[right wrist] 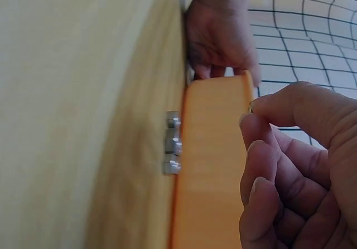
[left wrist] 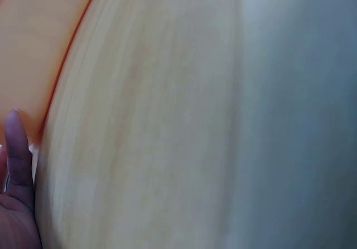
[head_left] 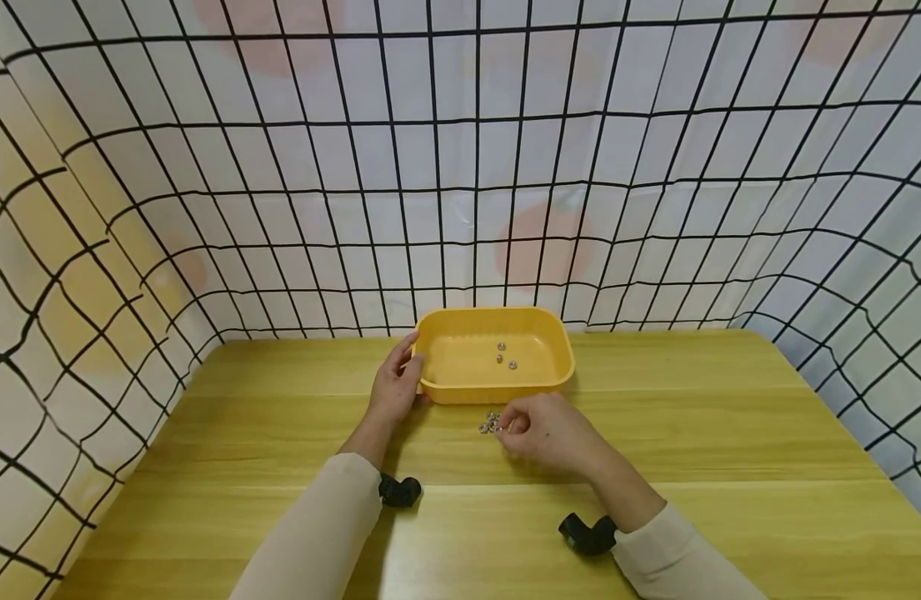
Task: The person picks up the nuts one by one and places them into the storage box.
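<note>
A yellow plastic tray (head_left: 498,395) stands on the wooden table, with three small metal nuts (head_left: 513,365) on its floor. My left hand (head_left: 395,385) holds the tray's left end, its fingers at the rim and wall. In front of the tray lies a small cluster of silver nuts (head_left: 493,417), seen larger as nuts (right wrist: 173,143) beside the wall in the right wrist view. Just above and right of that cluster, my right hand (head_left: 550,429) pinches a small metal nut (right wrist: 251,109) between thumb and forefinger. The fingertips mostly hide this nut.
Behind the table rises a black net (head_left: 475,192) before a pale patterned sheet, and it continues along both sides. The wooden table (head_left: 693,433) extends left and right of the tray. Black wrist cameras (head_left: 588,535) sit below each hand.
</note>
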Available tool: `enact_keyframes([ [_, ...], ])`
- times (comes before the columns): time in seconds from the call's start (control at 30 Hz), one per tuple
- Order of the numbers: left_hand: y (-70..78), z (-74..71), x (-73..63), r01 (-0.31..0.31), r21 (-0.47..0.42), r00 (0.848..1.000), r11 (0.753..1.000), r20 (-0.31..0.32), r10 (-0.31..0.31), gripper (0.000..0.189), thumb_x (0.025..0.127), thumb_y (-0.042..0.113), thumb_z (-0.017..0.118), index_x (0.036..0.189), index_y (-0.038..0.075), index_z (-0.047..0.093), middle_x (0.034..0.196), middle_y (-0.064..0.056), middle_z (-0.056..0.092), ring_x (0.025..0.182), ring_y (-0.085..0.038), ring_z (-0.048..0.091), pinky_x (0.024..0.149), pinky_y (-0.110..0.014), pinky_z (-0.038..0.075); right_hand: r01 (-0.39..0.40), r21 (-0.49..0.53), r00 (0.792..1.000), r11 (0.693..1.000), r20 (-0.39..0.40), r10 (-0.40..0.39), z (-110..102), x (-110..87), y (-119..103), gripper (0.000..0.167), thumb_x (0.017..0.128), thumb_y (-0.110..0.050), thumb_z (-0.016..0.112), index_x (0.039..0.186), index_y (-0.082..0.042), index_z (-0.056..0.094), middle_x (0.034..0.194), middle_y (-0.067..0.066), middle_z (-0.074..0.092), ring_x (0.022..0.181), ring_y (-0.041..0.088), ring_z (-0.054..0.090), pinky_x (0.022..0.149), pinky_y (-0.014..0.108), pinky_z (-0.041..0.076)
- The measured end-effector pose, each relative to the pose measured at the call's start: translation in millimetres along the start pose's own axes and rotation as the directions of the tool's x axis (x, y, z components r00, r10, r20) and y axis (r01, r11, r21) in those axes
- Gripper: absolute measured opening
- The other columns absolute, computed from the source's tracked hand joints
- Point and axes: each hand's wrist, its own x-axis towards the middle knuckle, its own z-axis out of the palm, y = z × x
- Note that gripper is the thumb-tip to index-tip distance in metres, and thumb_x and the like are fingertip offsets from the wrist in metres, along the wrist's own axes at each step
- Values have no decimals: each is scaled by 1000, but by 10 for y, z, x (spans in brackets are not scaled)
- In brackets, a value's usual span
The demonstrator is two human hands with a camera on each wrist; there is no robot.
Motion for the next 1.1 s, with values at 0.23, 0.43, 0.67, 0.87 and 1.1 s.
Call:
enact_keyframes([
  [0.23, -1, -1, -16, -7, 1, 1000, 1000, 7, 7, 46, 106, 31, 52, 152, 37, 49, 156, -13, 44, 122, -33, 57, 57, -22, 57, -23, 24, 1000, 999, -12, 23, -99, -26, -53, 3, 87, -18, 78, 87, -18, 75, 77, -8, 66, 71, 10, 58, 62, 22, 50],
  [0.43, 7, -4, -27, -11, -7, 1000, 1000, 17, 11, 46, 106, 32, 52, 152, 37, 48, 155, -12, 44, 120, -34, 58, 57, -22, 57, -35, -3, 998, 999, -45, 35, -184, -21, -56, 5, 87, -20, 77, 87, -16, 74, 76, -7, 65, 69, 10, 57, 59, 22, 50],
  [0.67, 3, -5, -21, -11, 6, 1000, 1000, 12, 11, 46, 106, 33, 52, 152, 38, 48, 156, -12, 44, 122, -35, 58, 57, -22, 57, -14, -84, 997, 996, -73, 8, -319, 50, -24, 6, 88, -21, 77, 87, -17, 73, 74, -7, 66, 65, 9, 57, 59, 23, 49],
  [0.87, -4, -8, -13, -8, 5, 1000, 1000, 12, 8, 46, 106, 34, 52, 152, 38, 48, 157, -12, 43, 123, -34, 57, 58, -22, 57, -29, -148, 996, 989, -86, 16, -454, 194, 14, 7, 89, -23, 76, 90, -17, 73, 76, -5, 65, 65, 12, 54, 62, 27, 47],
  [1.1, 5, -15, -15, -5, -5, 1000, 1000, 14, 5, 46, 106, 35, 52, 151, 39, 49, 159, -11, 39, 129, -32, 53, 58, -22, 57, -47, -213, 997, 976, -75, 31, -583, 410, 63, 14, 92, -30, 73, 95, -16, 74, 79, -4, 69, 64, 12, 58, 61, 27, 48],
])
